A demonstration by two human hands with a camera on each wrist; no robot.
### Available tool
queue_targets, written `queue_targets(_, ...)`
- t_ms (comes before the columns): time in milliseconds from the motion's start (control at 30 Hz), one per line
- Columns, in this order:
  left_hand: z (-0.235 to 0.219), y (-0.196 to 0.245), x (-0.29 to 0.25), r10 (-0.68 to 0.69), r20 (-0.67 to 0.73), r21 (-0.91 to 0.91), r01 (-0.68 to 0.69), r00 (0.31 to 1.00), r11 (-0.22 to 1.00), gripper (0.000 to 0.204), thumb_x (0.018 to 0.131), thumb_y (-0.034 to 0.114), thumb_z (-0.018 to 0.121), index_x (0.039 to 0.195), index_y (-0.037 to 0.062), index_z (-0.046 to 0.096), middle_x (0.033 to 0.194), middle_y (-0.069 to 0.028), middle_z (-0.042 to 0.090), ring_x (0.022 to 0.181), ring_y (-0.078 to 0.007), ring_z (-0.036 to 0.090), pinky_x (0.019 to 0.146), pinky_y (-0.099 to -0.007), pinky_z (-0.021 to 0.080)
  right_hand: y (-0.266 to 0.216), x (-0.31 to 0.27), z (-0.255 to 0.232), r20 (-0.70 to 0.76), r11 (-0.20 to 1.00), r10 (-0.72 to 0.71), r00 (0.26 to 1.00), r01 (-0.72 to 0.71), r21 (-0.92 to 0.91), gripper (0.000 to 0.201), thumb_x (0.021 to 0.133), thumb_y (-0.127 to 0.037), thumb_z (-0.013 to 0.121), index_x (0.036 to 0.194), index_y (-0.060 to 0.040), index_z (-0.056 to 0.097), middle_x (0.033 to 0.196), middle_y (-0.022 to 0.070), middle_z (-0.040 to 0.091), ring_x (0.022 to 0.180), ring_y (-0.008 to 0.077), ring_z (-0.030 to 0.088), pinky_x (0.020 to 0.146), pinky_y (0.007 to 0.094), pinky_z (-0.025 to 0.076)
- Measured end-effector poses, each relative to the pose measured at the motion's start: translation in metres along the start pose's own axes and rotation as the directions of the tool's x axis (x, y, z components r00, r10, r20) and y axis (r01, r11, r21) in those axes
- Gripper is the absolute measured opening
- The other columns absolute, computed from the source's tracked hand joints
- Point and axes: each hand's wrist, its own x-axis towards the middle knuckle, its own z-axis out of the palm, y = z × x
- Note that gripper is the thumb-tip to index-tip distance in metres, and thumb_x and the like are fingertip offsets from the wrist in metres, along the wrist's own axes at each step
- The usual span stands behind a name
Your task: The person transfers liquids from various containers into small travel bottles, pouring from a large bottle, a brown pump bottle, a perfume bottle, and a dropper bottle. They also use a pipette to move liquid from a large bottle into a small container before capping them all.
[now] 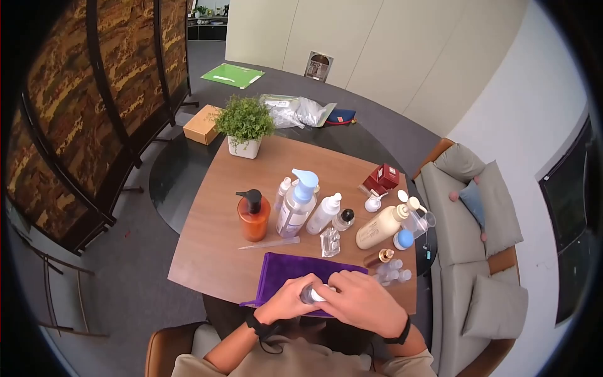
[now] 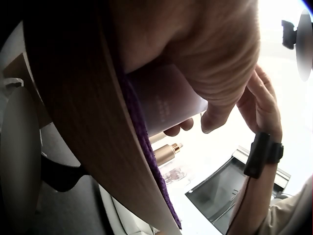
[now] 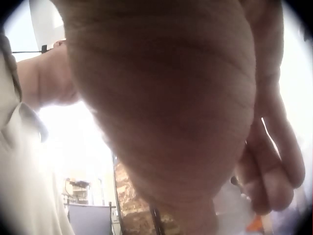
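My left hand (image 1: 290,300) is curled round a small clear bottle (image 1: 306,294) above the front edge of a purple cloth (image 1: 271,276). In the left wrist view the bottle (image 2: 164,100) looks translucent, with faint lettering. My right hand (image 1: 364,300) pinches the bottle's white top (image 1: 321,292) with thumb and fingers. The right wrist view shows mostly the palm (image 3: 166,98) of that hand, and the bottle is hidden there.
On the wooden table (image 1: 207,251) stand an amber pump bottle (image 1: 254,220), a blue-topped pump bottle (image 1: 296,210), a white bottle (image 1: 324,215), a cream pump bottle (image 1: 378,229), a glass bottle (image 1: 330,242), several small bottles, a red box (image 1: 384,177) and a potted plant (image 1: 245,119).
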Motion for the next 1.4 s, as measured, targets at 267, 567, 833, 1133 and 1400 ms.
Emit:
queue_targets(267, 0.002, 0.002, 0.002, -0.027, -0.014, 0.037, 0.028, 1.0, 0.999, 0.036, 0.092, 0.018, 0.094, 0.113, 0.0042, 0.068, 0.094, -0.0115, 0.074, 0.083, -0.0266, 0.074, 0.079, -0.0397, 0.06, 0.002, -0.023, -0.059, -0.171, 0.988, 0.128, 0.977, -0.11, 0.11, 0.033, 0.089, -0.018, 0.088, 0.12, -0.0129, 0.08, 0.103, 0.0058, 0.068, 0.082, 0.026, 0.07, 0.071, 0.0385, 0.057)
queue_targets(567, 0.002, 0.003, 0.003, -0.011, -0.049, 0.056, 0.014, 0.999, 0.998, 0.033, 0.089, 0.016, 0.096, 0.104, 0.0048, 0.069, 0.096, -0.0076, 0.076, 0.084, -0.0237, 0.075, 0.08, -0.0365, 0.06, 0.025, -0.087, -0.033, -0.306, 0.86, 0.487, 0.818, -0.386, 0.335, 0.036, 0.081, -0.005, 0.085, 0.115, -0.0009, 0.075, 0.102, 0.0162, 0.076, 0.089, 0.035, 0.075, 0.08, 0.0389, 0.061)
queue_targets(833, 0.006, -0.005, 0.0, 0.076, -0.036, 0.118, -0.072, 0.996, 0.99, 0.038, 0.083, 0.011, 0.101, 0.106, 0.0061, 0.07, 0.097, -0.0082, 0.077, 0.09, -0.0244, 0.076, 0.082, -0.0382, 0.061, 0.03, -0.097, 0.097, -0.21, 0.57, 0.782, 0.587, -0.537, 0.622, 0.032, 0.094, -0.014, 0.089, 0.12, -0.0051, 0.073, 0.104, 0.0141, 0.075, 0.09, 0.0301, 0.076, 0.079, 0.0391, 0.061)
queue_targets(1133, 0.011, -0.017, -0.005, -0.027, -0.057, -0.043, 0.024, 0.998, 0.999, 0.058, 0.079, -0.001, 0.097, 0.122, 0.0055, 0.058, 0.112, -0.0116, 0.073, 0.107, -0.0239, 0.073, 0.098, -0.0388, 0.059, 0.02, -0.099, 0.083, -0.397, 0.86, 0.506, 0.765, -0.415, 0.296, 0.039, 0.095, -0.014, 0.083, 0.131, -0.004, 0.071, 0.119, 0.0126, 0.074, 0.11, 0.0349, 0.071, 0.097, 0.0472, 0.061)
queue_targets(1400, 0.009, -0.022, -0.005, 0.062, -0.095, -0.11, -0.072, 0.994, 0.991, 0.07, 0.077, 0.007, 0.1, 0.13, 0.0059, 0.055, 0.122, -0.0139, 0.067, 0.115, -0.0265, 0.068, 0.106, -0.0429, 0.054, 0.037, -0.126, 0.048, -0.58, 0.769, 0.558, 0.594, -0.633, 0.09, 0.038, 0.095, -0.01, 0.083, 0.131, 0.0008, 0.074, 0.135, 0.0129, 0.071, 0.109, 0.0327, 0.075, 0.086, 0.0423, 0.065)
